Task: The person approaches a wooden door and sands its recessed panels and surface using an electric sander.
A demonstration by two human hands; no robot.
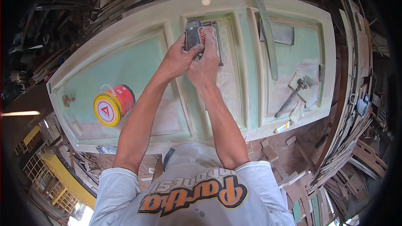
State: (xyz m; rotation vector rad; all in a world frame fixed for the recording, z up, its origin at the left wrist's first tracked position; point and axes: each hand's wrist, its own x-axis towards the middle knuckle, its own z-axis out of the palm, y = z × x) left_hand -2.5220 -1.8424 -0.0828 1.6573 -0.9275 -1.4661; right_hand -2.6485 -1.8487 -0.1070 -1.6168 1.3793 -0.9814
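A large panelled door [247, 65], pale green and whitish, lies flat in front of me. On its narrow middle panel sits a dark power sander [193, 32] with red parts and a flat rectangular base. My left hand [179, 60] is closed around the sander's left side and near end, its thumb reaching across. My right hand [206, 60] wraps the right side, fingers stretched along the body. Both hands meet at the near end, and the palms hide part of the tool.
A red and yellow can [121, 100] lies tilted on the left panel, near a small brush [68, 100]. On the right are a long flat strip [266, 33], a dark rectangular sheet [281, 33], a hammer [292, 96] and a tube [281, 128]. Stacked timber [341, 142] borders the right side.
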